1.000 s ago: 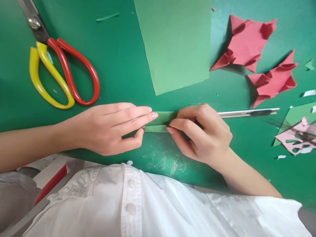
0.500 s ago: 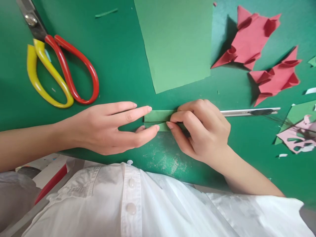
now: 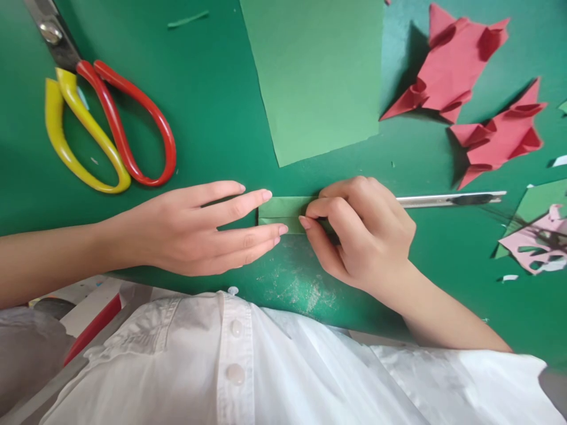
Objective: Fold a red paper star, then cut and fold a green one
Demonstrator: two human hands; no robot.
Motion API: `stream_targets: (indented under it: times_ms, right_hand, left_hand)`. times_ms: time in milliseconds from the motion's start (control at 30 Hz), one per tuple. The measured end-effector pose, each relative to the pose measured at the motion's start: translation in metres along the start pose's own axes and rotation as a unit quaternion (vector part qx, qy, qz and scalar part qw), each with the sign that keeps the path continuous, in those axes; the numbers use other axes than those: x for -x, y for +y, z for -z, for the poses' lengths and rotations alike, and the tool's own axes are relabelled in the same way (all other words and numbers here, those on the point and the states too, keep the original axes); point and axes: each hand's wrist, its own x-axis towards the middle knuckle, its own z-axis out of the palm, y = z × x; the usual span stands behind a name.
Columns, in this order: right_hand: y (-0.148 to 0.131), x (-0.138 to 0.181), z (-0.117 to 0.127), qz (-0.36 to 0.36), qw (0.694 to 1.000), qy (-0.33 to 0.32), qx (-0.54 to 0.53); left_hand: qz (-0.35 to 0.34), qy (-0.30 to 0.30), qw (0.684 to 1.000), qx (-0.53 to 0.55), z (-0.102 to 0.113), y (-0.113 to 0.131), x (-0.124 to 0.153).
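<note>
A narrow folded strip of green paper (image 3: 283,208) lies on the green tabletop between my hands, a seam running along its length. My left hand (image 3: 199,230) is stretched out with its fingers spread, the tips resting at the strip's left end. At the strip's right part, my right hand (image 3: 365,230) has its fingers curled, thumb and forefinger pinched on the paper and hiding that end. A slim utility knife (image 3: 452,200) lies beyond my right hand, its left end hidden behind the hand.
Scissors (image 3: 110,130) with yellow and red handles lie at the upper left. A larger green paper sheet (image 3: 321,82) is ahead. Two folded red paper shapes (image 3: 463,68) sit at the upper right. Green and pink paper scraps (image 3: 529,242) lie at the right.
The strip's lower flap, raised before at its left part, now lies flat beside the upper one. My left fingers have shifted onto its lower edge. My right hand stays nearly still.
</note>
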Motion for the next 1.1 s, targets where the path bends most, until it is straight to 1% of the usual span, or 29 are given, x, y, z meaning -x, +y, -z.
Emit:
stream_targets:
  times_ms: [233,400,567,767,967,1100]
  right_hand:
    - [0.0,0.001,-0.001,0.001,1.0,0.005,0.007]
    - [0.001,0.002,-0.002,0.004,1.0,0.007,0.02]
    - [0.001,0.003,-0.003,0.013,0.999,0.009,0.038]
    - [0.003,0.005,-0.004,0.025,0.993,0.047,0.107]
    - [0.014,0.005,0.002,0.026,0.997,0.003,0.07]
    - [0.019,0.004,0.004,0.023,0.997,-0.004,0.07]
  left_hand:
    - [0.0,0.009,1.0,-0.003,0.0,0.0,0.0]
    - [-0.024,-0.003,1.0,0.003,-0.001,0.001,0.002]
    - [-0.007,-0.018,1.0,0.023,-0.003,0.006,-0.003]
    - [-0.009,-0.047,0.999,0.021,-0.004,0.011,-0.008]
    - [-0.009,-0.054,0.998,0.028,-0.004,0.011,-0.008]
    - [-0.005,-0.071,0.997,0.025,-0.003,0.012,-0.009]
